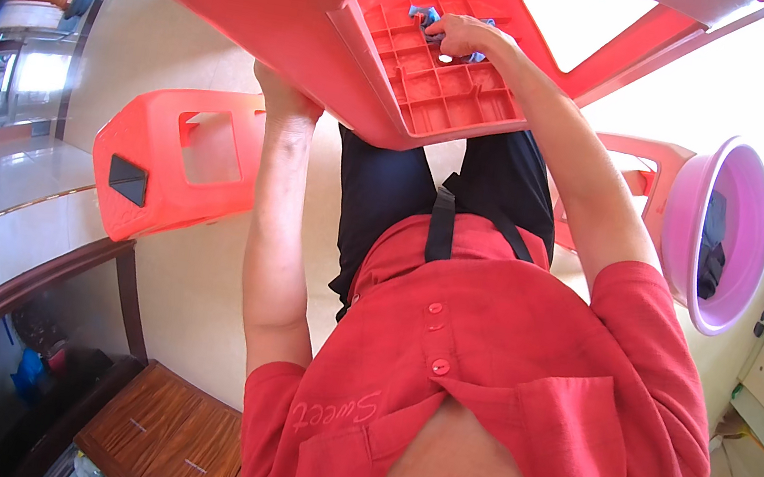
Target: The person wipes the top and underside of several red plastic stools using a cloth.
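Note:
A large red plastic stool [239, 2] is tipped so that the ribbed underside of its seat [440, 95] faces me. My left hand [289, 93] grips the stool's lower left edge, its fingers mostly hidden behind the plastic. Inside the hollow, my right hand [466, 35] presses a bunched blue-grey cloth [426, 17] against the ribs, near a round hole [445, 59] in the seat. Parts of the cloth stick out on both sides of my fingers.
To the left stands another red stool [224, 107] bearing a dark rectangular object [127, 180]. A pink basin [744, 241] with dark cloth [712, 251] inside rests by a red stool [664, 158] on the right. A wooden cabinet [165, 428] is at lower left.

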The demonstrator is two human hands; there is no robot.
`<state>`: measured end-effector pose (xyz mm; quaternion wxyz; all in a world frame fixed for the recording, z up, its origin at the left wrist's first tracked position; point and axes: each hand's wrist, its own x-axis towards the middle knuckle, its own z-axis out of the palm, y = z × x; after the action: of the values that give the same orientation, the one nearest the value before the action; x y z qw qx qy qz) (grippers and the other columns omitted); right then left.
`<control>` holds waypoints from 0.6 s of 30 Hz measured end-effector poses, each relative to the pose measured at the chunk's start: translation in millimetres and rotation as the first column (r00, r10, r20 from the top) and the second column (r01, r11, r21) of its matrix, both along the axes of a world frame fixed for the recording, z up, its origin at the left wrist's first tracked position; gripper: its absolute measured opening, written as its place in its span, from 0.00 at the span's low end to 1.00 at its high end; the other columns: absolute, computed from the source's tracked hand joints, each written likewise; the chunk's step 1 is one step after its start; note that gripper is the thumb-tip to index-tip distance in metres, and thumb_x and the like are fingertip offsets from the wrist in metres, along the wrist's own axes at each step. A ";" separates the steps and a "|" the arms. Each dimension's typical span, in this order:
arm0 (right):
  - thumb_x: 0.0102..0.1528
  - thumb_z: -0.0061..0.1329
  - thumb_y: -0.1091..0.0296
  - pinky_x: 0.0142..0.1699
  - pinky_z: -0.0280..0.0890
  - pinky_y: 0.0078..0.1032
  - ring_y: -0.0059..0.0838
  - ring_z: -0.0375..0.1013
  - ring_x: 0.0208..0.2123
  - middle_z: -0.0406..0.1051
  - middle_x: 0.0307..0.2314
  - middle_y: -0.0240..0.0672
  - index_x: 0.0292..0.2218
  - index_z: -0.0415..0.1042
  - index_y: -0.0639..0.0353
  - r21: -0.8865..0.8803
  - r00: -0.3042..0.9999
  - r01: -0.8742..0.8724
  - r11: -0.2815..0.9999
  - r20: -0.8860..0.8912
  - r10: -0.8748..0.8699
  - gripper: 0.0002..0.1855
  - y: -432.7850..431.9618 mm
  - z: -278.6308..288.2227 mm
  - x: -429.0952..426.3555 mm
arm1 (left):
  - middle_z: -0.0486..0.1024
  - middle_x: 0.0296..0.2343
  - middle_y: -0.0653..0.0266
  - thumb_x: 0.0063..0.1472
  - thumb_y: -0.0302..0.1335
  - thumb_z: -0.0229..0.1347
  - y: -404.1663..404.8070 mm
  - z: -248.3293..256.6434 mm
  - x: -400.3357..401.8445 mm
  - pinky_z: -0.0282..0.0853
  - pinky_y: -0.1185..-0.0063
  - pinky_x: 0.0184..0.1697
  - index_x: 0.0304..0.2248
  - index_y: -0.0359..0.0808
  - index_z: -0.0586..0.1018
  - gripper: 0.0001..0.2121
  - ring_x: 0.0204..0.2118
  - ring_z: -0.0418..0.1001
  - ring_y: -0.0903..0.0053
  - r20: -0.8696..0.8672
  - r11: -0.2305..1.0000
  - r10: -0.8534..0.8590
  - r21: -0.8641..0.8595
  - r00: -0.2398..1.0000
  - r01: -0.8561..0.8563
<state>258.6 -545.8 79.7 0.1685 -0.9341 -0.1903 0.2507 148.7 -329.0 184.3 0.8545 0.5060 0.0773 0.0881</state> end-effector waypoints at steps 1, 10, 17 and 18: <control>0.39 0.47 0.73 0.44 0.64 0.33 0.40 0.70 0.40 0.71 0.37 0.41 0.42 0.71 0.49 -0.035 0.998 -0.056 0.998 0.003 0.057 0.24 0.6 0.4 0.8 | 0.52 0.12 0.72 0.57 0.41 0.41 -0.1 1.1 0.1 0.48 0.84 0.16 0.21 0.39 0.63 0.15 0.14 0.49 0.83 0.000 1.000 0.012 0.005 1.000 -0.012; 0.45 0.46 0.75 0.46 0.63 0.38 0.43 0.63 0.44 0.66 0.42 0.36 0.38 0.73 0.52 -0.099 0.937 -0.092 0.991 0.329 0.120 0.17 3.8 24.6 -53.2 | 0.51 0.12 0.73 0.57 0.42 0.40 4.1 -1.4 -3.2 0.45 0.84 0.16 0.19 0.40 0.61 0.16 0.14 0.48 0.83 -0.027 1.000 -0.005 0.012 1.000 0.005; 0.43 0.47 0.71 0.41 0.67 0.39 0.47 0.68 0.41 0.69 0.35 0.47 0.35 0.72 0.66 -0.152 0.979 -0.112 0.982 0.153 0.136 0.15 -3.5 49.8 -65.8 | 0.49 0.11 0.75 0.56 0.44 0.41 3.3 6.8 0.1 0.42 0.84 0.15 0.16 0.41 0.57 0.18 0.14 0.47 0.84 -0.040 0.999 -0.028 0.029 0.999 0.029; 0.42 0.47 0.71 0.41 0.67 0.38 0.47 0.69 0.41 0.70 0.35 0.48 0.35 0.72 0.66 -0.145 0.990 -0.090 0.985 0.098 0.105 0.16 -3.6 57.7 -64.7 | 0.48 0.11 0.75 0.56 0.44 0.41 3.3 5.3 0.4 0.42 0.84 0.15 0.16 0.42 0.57 0.18 0.14 0.46 0.85 -0.038 0.999 -0.035 0.023 0.999 0.036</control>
<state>193.9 -549.4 137.4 0.0796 -0.9451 -0.2263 0.2217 149.1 -325.7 189.6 0.8484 0.5188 0.0833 0.0642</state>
